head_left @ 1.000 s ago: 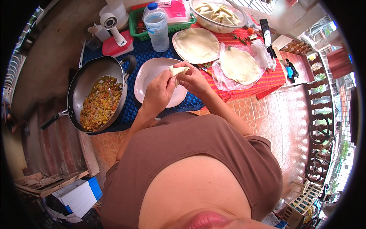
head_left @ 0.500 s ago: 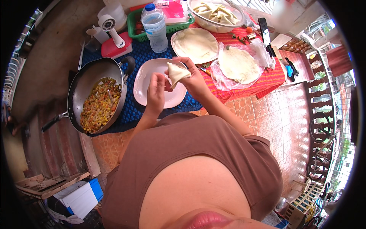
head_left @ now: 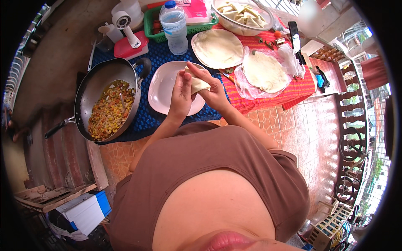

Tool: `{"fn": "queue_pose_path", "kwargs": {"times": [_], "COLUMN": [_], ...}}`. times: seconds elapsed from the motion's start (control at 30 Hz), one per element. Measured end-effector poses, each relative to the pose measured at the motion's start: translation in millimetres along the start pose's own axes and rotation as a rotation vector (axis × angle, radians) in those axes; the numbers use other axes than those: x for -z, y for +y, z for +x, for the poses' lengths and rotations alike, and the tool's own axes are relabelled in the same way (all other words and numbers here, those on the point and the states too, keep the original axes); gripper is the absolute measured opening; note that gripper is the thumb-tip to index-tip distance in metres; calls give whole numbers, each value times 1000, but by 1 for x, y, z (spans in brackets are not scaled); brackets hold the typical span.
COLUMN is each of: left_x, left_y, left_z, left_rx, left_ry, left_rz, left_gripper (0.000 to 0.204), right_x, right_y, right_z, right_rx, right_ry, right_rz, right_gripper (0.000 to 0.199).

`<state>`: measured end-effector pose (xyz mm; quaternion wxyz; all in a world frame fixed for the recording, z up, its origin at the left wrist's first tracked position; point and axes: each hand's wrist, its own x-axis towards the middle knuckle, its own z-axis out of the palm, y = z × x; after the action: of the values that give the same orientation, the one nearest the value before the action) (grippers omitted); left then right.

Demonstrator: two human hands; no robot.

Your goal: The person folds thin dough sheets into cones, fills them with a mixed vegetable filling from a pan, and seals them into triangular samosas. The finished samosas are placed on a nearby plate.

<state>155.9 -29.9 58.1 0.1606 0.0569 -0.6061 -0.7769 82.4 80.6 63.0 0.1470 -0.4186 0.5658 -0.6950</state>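
Between my hands, above a pale pink plate (head_left: 161, 94), is a folded triangular samosa (head_left: 199, 85) of cream-coloured dough. My left hand (head_left: 182, 92) presses its fingers against the near left side of it. From the right, my right hand (head_left: 211, 90) wraps round it, thumb and fingers closed on the dough. Left of the plate stands a wok (head_left: 88, 90) with a diced yellow and orange vegetable filling (head_left: 109, 113) and a spoon in it. Beyond the hands lie a stack of round wrappers (head_left: 217, 48) and another round wrapper (head_left: 266, 72) on clear plastic.
A bowl of folded triangles (head_left: 243, 27) stands at the back right. Behind the plate are a water bottle (head_left: 173, 31), a green basket (head_left: 150, 25) and a red-lidded box (head_left: 132, 48). A phone on a stand (head_left: 295, 39) is at the table's right.
My left hand has moved right and closed onto the samosa, which was held mainly by my right hand. The samosa is now more covered by fingers. The view has shifted slightly.
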Motion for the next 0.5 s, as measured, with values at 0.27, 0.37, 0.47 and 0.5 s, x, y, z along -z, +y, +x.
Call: {"fn": "queue_pose_path", "kwargs": {"times": [0.27,0.37,0.47,0.5], "left_x": [1,-4,-7,-8], "left_y": [-10,0,3,4], "left_z": [5,2,0,-1], "left_rx": [-59,-47,-16,-18], "left_ry": [-1,-33,-57,-59], "left_rz": [86,-2,-37,-17], "left_gripper": [47,47,46,46], "right_x": [-10,-3,3,4], "right_y": [10,-9,-7,-3], "right_z": [-7,-1,0,0], "right_rx": [-137,-12,89,109], "right_ry": [145,58,-5,-18], "right_rz": [361,162,63,50], "right_gripper": [53,52,49,48]}}
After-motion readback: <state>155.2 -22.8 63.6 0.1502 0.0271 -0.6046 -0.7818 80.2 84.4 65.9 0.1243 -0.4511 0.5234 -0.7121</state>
